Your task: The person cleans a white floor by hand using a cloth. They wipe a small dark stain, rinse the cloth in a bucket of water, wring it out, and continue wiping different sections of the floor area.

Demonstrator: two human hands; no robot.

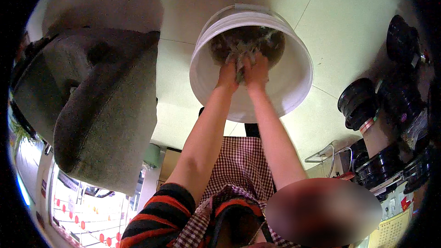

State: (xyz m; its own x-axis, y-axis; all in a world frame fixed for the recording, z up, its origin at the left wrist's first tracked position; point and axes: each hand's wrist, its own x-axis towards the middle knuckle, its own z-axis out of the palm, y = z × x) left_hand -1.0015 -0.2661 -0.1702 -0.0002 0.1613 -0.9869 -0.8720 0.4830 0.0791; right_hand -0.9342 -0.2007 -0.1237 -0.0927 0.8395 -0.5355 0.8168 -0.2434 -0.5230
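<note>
A white plastic bucket [296, 58] stands on the floor before me, its handle [253, 7] lying towards the far side. Dark, wet-looking contents [224, 41] lie at its bottom; their kind is unclear. Both my hands reach down inside, side by side. A pale, stringy clump [239, 75] shows between my left hand [227, 75] and my right hand [255, 70], and both seem to grip it. My fingertips are partly hidden in this material. A checked apron [241, 155] covers my front.
To the left hangs a large grey coat [127, 110] with a sleeve; whether someone wears it is unclear. Stacked black bowls [358, 100] and a metal wire rack [322, 156] are at the right. A yellow perforated basket [391, 230] sits lower right. Pale floor tiles [330, 41] surround the bucket.
</note>
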